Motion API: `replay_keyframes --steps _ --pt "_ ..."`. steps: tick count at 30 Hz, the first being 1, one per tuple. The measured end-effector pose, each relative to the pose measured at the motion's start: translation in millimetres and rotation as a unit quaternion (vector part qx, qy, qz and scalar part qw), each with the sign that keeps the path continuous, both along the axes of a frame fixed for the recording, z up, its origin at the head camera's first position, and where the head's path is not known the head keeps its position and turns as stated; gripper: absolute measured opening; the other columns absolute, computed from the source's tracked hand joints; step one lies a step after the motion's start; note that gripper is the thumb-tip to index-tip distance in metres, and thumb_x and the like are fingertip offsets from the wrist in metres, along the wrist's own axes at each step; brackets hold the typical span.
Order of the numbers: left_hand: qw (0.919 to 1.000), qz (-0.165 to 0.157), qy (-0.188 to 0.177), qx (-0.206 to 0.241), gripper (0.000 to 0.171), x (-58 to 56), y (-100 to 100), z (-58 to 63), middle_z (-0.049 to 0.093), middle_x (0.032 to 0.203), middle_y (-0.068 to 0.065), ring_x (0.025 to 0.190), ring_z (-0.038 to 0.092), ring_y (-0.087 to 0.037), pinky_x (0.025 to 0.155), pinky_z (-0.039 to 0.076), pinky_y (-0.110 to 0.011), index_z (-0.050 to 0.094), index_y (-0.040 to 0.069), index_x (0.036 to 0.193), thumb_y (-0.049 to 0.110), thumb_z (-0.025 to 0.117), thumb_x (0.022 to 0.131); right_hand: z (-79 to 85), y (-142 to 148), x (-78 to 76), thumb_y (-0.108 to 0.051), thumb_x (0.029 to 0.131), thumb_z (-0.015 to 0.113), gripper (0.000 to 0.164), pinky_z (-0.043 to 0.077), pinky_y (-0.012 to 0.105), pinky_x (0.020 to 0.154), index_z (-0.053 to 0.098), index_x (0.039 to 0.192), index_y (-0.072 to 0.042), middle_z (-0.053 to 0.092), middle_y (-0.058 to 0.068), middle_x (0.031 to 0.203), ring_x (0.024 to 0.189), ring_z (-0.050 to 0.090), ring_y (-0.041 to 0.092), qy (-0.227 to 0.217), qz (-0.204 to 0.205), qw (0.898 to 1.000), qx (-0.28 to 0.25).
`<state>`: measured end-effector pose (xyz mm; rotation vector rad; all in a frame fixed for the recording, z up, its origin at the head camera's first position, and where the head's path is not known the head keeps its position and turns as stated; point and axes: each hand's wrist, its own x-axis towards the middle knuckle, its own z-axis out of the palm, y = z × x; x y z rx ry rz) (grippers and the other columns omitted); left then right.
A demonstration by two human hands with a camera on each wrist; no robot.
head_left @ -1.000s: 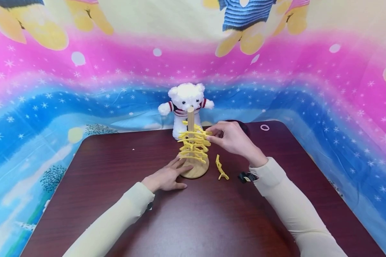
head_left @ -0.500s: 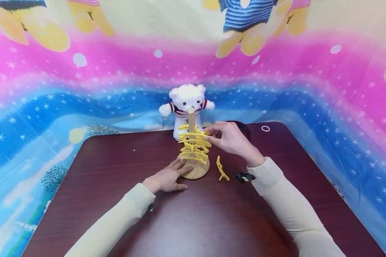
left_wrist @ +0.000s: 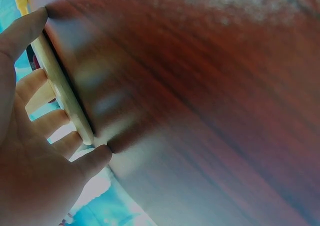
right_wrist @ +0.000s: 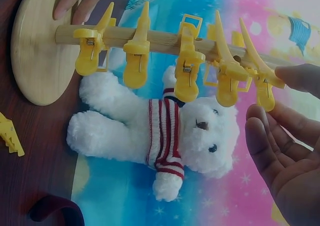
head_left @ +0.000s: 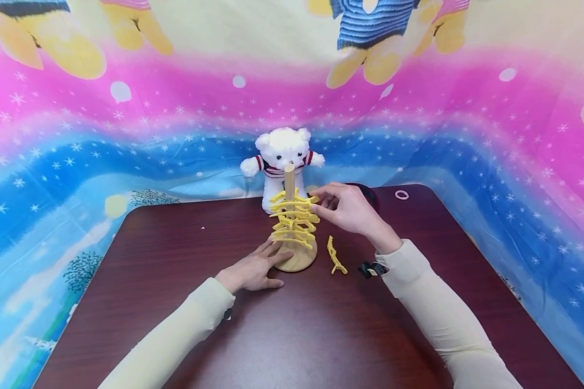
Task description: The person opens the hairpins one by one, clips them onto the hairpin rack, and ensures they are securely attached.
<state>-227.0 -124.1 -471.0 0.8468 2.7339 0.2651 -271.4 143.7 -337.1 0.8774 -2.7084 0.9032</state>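
Note:
A wooden post (head_left: 290, 178) stands upright on a round wooden base (head_left: 297, 262), with several yellow hair clips (right_wrist: 137, 60) fastened along it, one above another. My right hand (head_left: 345, 208) pinches the handle end of the topmost clip (right_wrist: 262, 80) between thumb and fingers; its long prongs lie at the post. My left hand (head_left: 253, 267) rests low at the base, fingers spread and fairly straight, touching its left side and the table. In the left wrist view the left hand (left_wrist: 40, 151) shows its palm beside the base's edge (left_wrist: 62, 88). One loose yellow clip (head_left: 336, 255) lies right of the base.
A white teddy bear (head_left: 283, 145) in a striped sweater sits right behind the post. A dark red curved object (right_wrist: 55, 208) lies behind my right hand. Farther right is a pale ring (head_left: 402, 195) on the dark wooden table (head_left: 175, 259). A printed cloth (head_left: 190, 97) encloses the back and sides.
The topmost clip's far end has dropped and shifted at the post, while my right hand keeps its pinch on the handle. My left hand stays at the base.

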Motion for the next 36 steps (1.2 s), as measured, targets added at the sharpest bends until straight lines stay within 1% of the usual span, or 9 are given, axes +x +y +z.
replay_keyframes --steps 8,11,16,19,23,27,33,36 --pt "1.0 -0.002 0.001 -0.002 0.079 0.6 0 0.5 0.009 0.17 -0.008 0.157 0.004 -0.034 0.122 0.028 -0.048 0.028 0.034 0.158 0.053 0.066 0.091 0.0 0 1.6 -0.033 0.091 0.074 0.034 0.056 0.032 0.072 0.071 0.12 -0.016 0.067 -0.002 0.093 0.079 0.064 0.011 -0.004 0.004 1.0 -0.003" --pt "1.0 -0.002 0.002 0.001 0.079 1.0 0 0.2 0.01 0.17 -0.009 0.157 0.005 -0.035 0.122 0.029 -0.049 0.029 0.033 0.158 0.053 0.066 0.091 -0.5 0 2.5 -0.036 0.091 0.073 0.037 0.055 0.032 0.071 0.07 0.123 -0.017 0.068 -0.002 0.094 0.079 0.064 0.01 -0.008 0.007 1.0 -0.001" --pt "1.0 -0.002 0.003 0.0 0.079 1.2 -1 0.0 0.01 0.17 -0.009 0.157 0.004 -0.034 0.122 0.028 -0.047 0.028 0.033 0.158 0.053 0.066 0.092 -4.1 5 3.8 -0.042 0.089 0.074 0.046 0.053 0.032 0.07 0.066 0.129 -0.02 0.07 0.0 0.104 0.081 0.063 0.01 -0.026 0.001 1.0 -0.007" --pt "1.0 -0.002 0.003 0.001 0.079 0.9 -1 0.3 0.01 0.169 -0.009 0.157 0.003 -0.034 0.122 0.029 -0.047 0.029 0.033 0.158 0.052 0.066 0.092 -8.0 11 5.3 -0.043 0.088 0.075 0.048 0.054 0.032 0.072 0.065 0.13 -0.021 0.07 -0.001 0.11 0.084 0.065 0.01 -0.037 -0.006 0.999 -0.013" --pt "1.0 -0.001 0.003 0.0 0.079 1.3 -1 2.3 0.012 0.169 -0.008 0.157 0.004 -0.034 0.122 0.029 -0.047 0.029 0.033 0.158 0.052 0.067 0.092 -15.5 19 7.9 -0.044 0.087 0.075 0.046 0.055 0.034 0.074 0.066 0.127 -0.022 0.07 -0.004 0.11 0.086 0.066 0.011 -0.048 -0.021 0.998 -0.021" --pt "1.0 -0.002 0.003 0.003 0.079 1.5 -1 3.9 0.014 0.169 -0.008 0.157 0.005 -0.035 0.122 0.029 -0.048 0.029 0.034 0.158 0.052 0.067 0.091 -26.1 27 11.4 -0.045 0.087 0.075 0.043 0.055 0.034 0.074 0.067 0.123 -0.022 0.072 -0.003 0.108 0.085 0.065 0.012 -0.064 -0.037 0.997 -0.024" --pt "1.0 -0.002 0.002 0.005 0.079 1.7 -2 3.0 0.013 0.169 -0.008 0.157 0.005 -0.035 0.122 0.029 -0.048 0.029 0.034 0.158 0.052 0.067 0.091 -47.4 34 18.8 -0.04 0.087 0.076 0.033 0.054 0.032 0.068 0.071 0.113 -0.02 0.073 -0.001 0.099 0.08 0.065 0.013 -0.088 -0.058 0.994 -0.019" --pt "1.0 -0.006 0.002 0.006 0.079 2.0 -2 2.2 0.013 0.169 -0.01 0.157 0.004 -0.035 0.122 0.029 -0.048 0.028 0.032 0.158 0.051 0.067 0.092 -58.5 38 23.3 -0.04 0.087 0.076 0.03 0.053 0.031 0.066 0.071 0.109 -0.021 0.073 -0.002 0.094 0.077 0.064 0.014 -0.107 -0.072 0.991 -0.018"
